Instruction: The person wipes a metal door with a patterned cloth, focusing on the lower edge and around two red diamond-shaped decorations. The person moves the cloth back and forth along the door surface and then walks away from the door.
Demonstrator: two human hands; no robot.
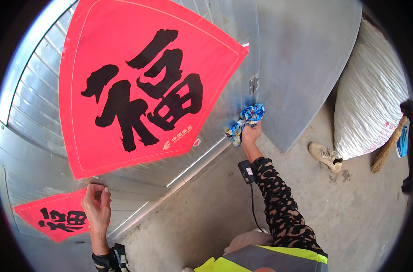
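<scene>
My right hand [251, 133] grips a crumpled cloth [253, 114] with a blue, white and yellow pattern. The cloth is pressed against the ribbed metal door [226, 90], low down near its hinged edge. A large red paper poster [186, 142] with a black Chinese character is stuck flat on the door. My left hand [97, 205] is at the door, below this poster's lower corner, with fingers curled and thumb against them; nothing shows in it. Behind that hand is a smaller-looking red poster [27, 209], partly covered by it.
A smooth grey metal panel [295, 51] adjoins the door at a hinge [254, 84]. On the concrete floor [206, 217] at the right are a beige shoe [323, 156], a full white woven sack [369, 95], a straw broom [386, 151] and a blue item [402, 142].
</scene>
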